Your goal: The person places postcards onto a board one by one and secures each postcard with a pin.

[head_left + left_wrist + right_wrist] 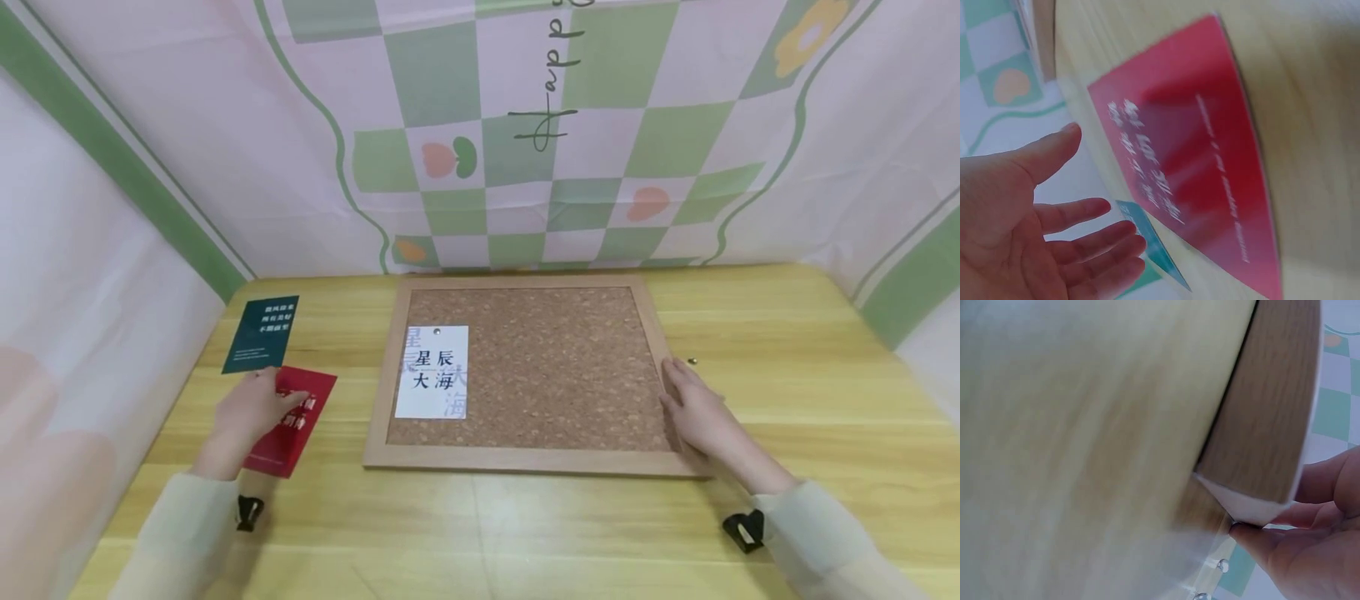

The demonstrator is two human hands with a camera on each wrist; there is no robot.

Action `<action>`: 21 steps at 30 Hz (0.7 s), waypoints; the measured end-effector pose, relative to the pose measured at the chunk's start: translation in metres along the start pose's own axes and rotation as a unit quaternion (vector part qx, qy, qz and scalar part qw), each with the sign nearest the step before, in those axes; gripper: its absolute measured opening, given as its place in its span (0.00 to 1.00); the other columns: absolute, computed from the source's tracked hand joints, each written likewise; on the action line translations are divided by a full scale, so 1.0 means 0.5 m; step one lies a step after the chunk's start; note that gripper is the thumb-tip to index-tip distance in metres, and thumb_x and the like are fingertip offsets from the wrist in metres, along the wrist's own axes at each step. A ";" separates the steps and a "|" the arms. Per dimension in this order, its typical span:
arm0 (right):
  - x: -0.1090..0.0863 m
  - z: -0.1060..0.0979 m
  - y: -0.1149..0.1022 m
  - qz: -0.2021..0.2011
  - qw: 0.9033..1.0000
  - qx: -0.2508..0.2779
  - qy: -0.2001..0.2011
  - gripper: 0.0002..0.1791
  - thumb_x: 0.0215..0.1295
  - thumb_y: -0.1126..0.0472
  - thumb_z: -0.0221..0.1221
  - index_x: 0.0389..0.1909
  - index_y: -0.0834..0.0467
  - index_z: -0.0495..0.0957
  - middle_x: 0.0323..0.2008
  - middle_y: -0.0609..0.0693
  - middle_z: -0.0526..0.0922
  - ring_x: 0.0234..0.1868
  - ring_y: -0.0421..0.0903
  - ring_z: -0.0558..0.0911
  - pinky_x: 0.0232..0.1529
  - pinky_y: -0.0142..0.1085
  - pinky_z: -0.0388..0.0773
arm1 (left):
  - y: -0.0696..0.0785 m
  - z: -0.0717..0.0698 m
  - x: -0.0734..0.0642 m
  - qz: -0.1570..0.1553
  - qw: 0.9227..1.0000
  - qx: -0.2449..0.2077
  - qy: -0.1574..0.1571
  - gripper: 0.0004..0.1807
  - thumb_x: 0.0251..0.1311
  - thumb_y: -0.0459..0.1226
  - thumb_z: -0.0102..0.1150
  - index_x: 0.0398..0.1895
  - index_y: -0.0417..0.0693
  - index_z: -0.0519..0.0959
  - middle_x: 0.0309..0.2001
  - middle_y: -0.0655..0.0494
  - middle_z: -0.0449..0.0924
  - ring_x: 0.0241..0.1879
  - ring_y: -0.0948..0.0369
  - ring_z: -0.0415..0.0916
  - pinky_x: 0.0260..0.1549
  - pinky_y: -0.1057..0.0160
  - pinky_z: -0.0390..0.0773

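Note:
My left hand (251,407) hovers over a red card (1191,156) with white lettering, its fingers extended and thumb spread apart. In the left wrist view a gap shows between the hand and the card. Just beyond lies a dark green card (262,333) with white print. A wood-framed corkboard (562,367) lies flat in the middle of the table. Pinned at its left side by one metal pin (437,332) is a white card (432,400) with dark characters. My right hand (701,412) holds the board's right edge between thumb and fingers, near the front corner.
Small shiny pins (1223,565) rest on the table to the right of the board, by the right hand. A patterned cloth (517,150) with green checks hangs behind the table (525,533), and more cloth closes off both sides.

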State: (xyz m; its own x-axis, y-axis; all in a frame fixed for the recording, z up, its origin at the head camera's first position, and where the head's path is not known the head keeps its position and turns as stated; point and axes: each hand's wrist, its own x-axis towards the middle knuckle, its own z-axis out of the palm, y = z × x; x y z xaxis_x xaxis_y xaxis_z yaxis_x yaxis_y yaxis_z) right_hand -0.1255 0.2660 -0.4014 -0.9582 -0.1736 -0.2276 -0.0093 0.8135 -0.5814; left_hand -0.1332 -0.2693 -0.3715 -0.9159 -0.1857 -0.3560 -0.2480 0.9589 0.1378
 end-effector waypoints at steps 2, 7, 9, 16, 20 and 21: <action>0.000 0.000 0.000 0.000 1.000 0.000 -0.001 0.32 0.71 0.68 0.42 0.69 0.79 0.42 0.68 0.81 0.41 0.68 0.78 0.46 0.65 0.68 0.47 | -0.010 0.002 0.004 0.000 1.000 -0.007 -0.005 0.42 0.59 0.48 0.61 0.64 0.24 0.59 0.54 0.24 0.67 0.47 0.40 0.69 0.42 0.45 0.80; 0.000 0.001 0.000 -0.001 1.000 0.000 0.003 0.31 0.71 0.68 0.42 0.68 0.79 0.42 0.68 0.81 0.41 0.67 0.78 0.46 0.65 0.68 0.46 | -0.033 0.004 0.014 -0.004 0.999 -0.029 -0.025 0.41 0.56 0.47 0.65 0.61 0.25 0.62 0.51 0.27 0.69 0.46 0.41 0.68 0.42 0.46 0.80; 0.000 0.002 -0.001 0.000 1.000 0.000 0.005 0.31 0.71 0.68 0.42 0.68 0.79 0.42 0.68 0.81 0.41 0.67 0.78 0.46 0.66 0.68 0.46 | -0.043 0.002 0.017 -0.007 0.998 -0.043 -0.040 0.40 0.53 0.47 0.67 0.58 0.25 0.63 0.49 0.29 0.70 0.46 0.42 0.68 0.41 0.46 0.80; -0.001 0.003 -0.004 0.004 1.000 -0.004 0.001 0.31 0.72 0.68 0.41 0.69 0.78 0.42 0.68 0.80 0.41 0.68 0.78 0.46 0.65 0.68 0.48 | -0.054 -0.014 0.021 -0.022 0.992 -0.081 -0.091 0.39 0.51 0.47 0.70 0.52 0.25 0.64 0.45 0.32 0.74 0.43 0.44 0.72 0.40 0.50 0.81; -0.001 0.003 -0.004 0.005 1.000 -0.004 0.002 0.31 0.72 0.68 0.41 0.69 0.78 0.42 0.69 0.80 0.41 0.68 0.77 0.46 0.65 0.68 0.48 | -0.052 -0.017 0.022 -0.042 0.989 -0.094 -0.101 0.39 0.50 0.47 0.70 0.52 0.26 0.64 0.44 0.34 0.75 0.42 0.45 0.73 0.38 0.53 0.82; -0.001 0.003 -0.003 0.005 1.000 -0.004 0.002 0.31 0.72 0.68 0.41 0.69 0.78 0.42 0.69 0.80 0.41 0.68 0.77 0.46 0.65 0.68 0.48 | -0.052 -0.016 0.022 -0.045 0.989 -0.097 -0.102 0.39 0.49 0.47 0.70 0.52 0.26 0.64 0.44 0.34 0.75 0.41 0.45 0.73 0.38 0.54 0.82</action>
State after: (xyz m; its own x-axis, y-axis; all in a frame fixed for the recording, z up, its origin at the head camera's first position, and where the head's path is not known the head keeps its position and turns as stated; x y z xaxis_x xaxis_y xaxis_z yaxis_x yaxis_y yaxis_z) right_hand -0.1245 0.2640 -0.4016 -0.9594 -0.1637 -0.2297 -0.0027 0.8196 -0.5729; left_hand -0.1395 -0.2980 -0.3714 -0.8098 -0.2028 -0.5506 -0.3996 0.8777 0.2645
